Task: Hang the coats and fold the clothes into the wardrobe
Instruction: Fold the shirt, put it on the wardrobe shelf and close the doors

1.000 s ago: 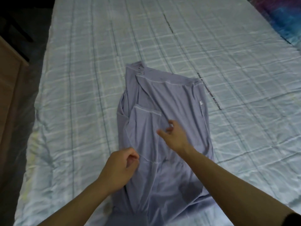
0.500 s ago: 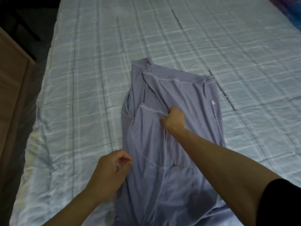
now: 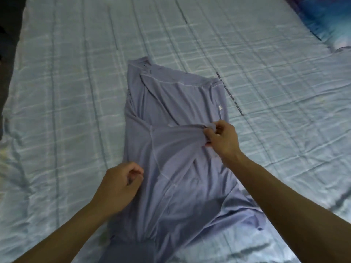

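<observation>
At the far left a dark strip of floor [image 3: 7,25] ran along the edge of the bed [image 3: 66,92], which was pale blue, checked and wrinkled all over, with wide open room on that side. The left hand [image 3: 121,185] sat at the left edge of the garment [image 3: 171,177], fingers curled and pinching the cloth there. The garment, a thin, smooth lavender knit with pale seams, lay in the middle of the bed, partly folded lengthwise, its lower end reaching toward the person. The right hand [image 3: 222,141], well apart from the left, pinched a bunched fold near the garment's right side, just below a small white tag [image 3: 220,107]. Further right the bed spread open up to a blue and purple patterned fabric [image 3: 322,19] in the far corner.
</observation>
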A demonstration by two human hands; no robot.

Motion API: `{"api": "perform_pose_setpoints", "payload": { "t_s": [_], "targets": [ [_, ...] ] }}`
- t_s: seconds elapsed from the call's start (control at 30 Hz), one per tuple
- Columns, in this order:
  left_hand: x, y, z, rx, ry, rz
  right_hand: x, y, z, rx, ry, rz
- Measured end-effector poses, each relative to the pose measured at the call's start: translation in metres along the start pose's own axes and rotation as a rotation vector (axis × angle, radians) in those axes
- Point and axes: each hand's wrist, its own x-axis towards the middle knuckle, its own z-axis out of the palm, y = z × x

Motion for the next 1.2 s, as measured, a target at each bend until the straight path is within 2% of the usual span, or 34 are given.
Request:
{"api": "perform_pose_setpoints", "payload": {
  "t_s": [0.2,0.33,0.43,0.53,0.7,0.8,0.97,1.07,1.2],
  "targets": [
    [-0.004,0.025,0.047,0.215,-0.130,0.186,-0.036,0.023,-0.082,0.018,0.211,-0.002],
    [-0.024,0.060,0.082,0.308,-0.156,0.297,-0.059,0.043,-0.126,0.058,0.303,0.027],
    [-0.044,0.084,0.115,0.393,-0.165,0.365,-0.074,0.061,-0.145,0.101,0.318,0.099],
    [-0.056,0.095,0.144,0.611,-0.162,0.435,-0.089,0.082,-0.152,0.104,0.307,0.189],
    [-0.060,0.089,0.167,0.747,-0.170,0.417,-0.105,0.105,-0.151,0.178,0.251,0.264],
    [-0.065,0.084,0.167,0.705,-0.161,0.402,-0.110,0.112,-0.153,0.224,0.242,0.264],
    [-0.081,0.072,0.139,0.764,-0.188,0.354,-0.112,0.114,-0.167,0.272,0.294,0.214],
    [-0.096,0.051,0.107,0.768,-0.258,0.321,-0.106,0.118,-0.174,0.239,0.294,0.244],
    [-0.110,0.022,0.072,0.837,-0.421,0.410,-0.103,0.129,-0.167,0.128,0.303,0.324]
  ]
}}
